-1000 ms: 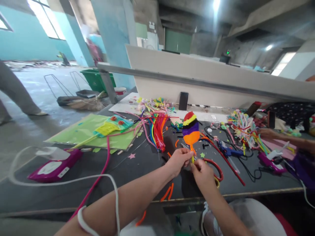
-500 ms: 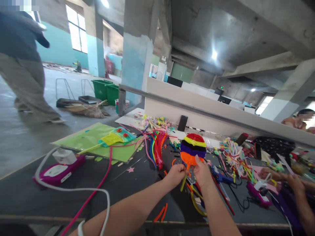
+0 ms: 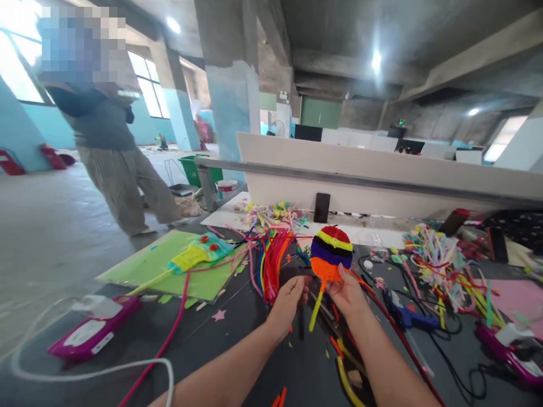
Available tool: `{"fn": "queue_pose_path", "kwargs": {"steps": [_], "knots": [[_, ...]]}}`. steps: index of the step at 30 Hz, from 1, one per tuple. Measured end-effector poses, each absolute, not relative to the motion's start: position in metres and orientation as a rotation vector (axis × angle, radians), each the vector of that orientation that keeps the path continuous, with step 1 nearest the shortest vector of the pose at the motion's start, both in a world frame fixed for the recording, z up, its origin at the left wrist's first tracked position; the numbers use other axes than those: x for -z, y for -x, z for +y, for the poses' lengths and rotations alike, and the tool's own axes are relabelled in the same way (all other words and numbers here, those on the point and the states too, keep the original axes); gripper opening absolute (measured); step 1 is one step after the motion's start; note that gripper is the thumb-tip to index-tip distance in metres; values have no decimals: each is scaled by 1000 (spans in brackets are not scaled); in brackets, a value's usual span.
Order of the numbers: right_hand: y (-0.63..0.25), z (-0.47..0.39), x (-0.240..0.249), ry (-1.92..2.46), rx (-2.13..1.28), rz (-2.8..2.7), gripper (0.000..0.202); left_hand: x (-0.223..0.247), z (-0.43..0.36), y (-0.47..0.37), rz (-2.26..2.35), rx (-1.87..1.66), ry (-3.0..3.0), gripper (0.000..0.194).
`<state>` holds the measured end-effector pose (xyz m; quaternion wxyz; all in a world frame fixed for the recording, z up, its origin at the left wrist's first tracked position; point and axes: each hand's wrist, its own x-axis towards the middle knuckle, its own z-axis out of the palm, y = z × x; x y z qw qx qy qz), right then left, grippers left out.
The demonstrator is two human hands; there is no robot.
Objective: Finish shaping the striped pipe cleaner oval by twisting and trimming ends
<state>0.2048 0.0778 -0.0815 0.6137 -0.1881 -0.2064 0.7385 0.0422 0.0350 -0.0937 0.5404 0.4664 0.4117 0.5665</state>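
Note:
My right hand point(image 3: 348, 294) pinches the lower right edge of a round striped pipe-cleaner paddle point(image 3: 332, 254). Its bands run red, yellow, black, purple and orange, and a stem, orange above and yellow-green below, hangs from it. Just left of that stem, my left hand point(image 3: 291, 302) is apart from the paddle, fingers loosely bent and nothing visible in them. Behind the left hand lies a bundle of coloured pipe cleaners point(image 3: 278, 260), mostly red. A blue glue gun point(image 3: 409, 314) rests on the table to the right of my right hand.
On a green sheet point(image 3: 144, 263) lies a yellow and turquoise fuzzy piece point(image 3: 201, 251). Purple power strips point(image 3: 91, 333) with cables sit at both sides. A phone point(image 3: 322, 208) leans on the white partition point(image 3: 360, 164). A person point(image 3: 110, 130) stands beyond the table at left.
My left hand has let go of the stem and moved slightly left of it. My right hand still holds the paddle. The view has turned and levelled; the standing person appears farther right.

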Motion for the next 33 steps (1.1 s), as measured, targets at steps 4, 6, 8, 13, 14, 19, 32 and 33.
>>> {"fn": "queue_pose_path", "kwargs": {"steps": [4, 6, 8, 13, 14, 19, 32, 33], "knots": [[-209, 76, 85, 398, -1708, -389, 7, 91, 33, -47, 978, -1269, -975, 42], [-210, 76, 85, 394, -1704, -372, 7, 87, 31, -51, 1008, -1174, -967, 42], [-210, 76, 84, 399, -1695, -363, 9, 82, 30, -57, 1063, -1080, -1055, 39], [-206, 76, 84, 416, -1660, -332, 10, 76, 37, -71, 1241, -991, -1291, 25], [-205, 76, 85, 417, -1653, -330, 10, 76, 39, -73, 1264, -994, -1288, 24], [-203, 73, 86, 422, -1634, -331, 11, 84, 41, -77, 1268, -1003, -1163, 24], [-194, 62, 92, 570, -1786, -458, 12, 54, 46, -39, 705, -1351, -900, 41], [-193, 61, 93, 573, -1814, -488, 13, 53, 48, -38, 647, -1394, -839, 43]]}}
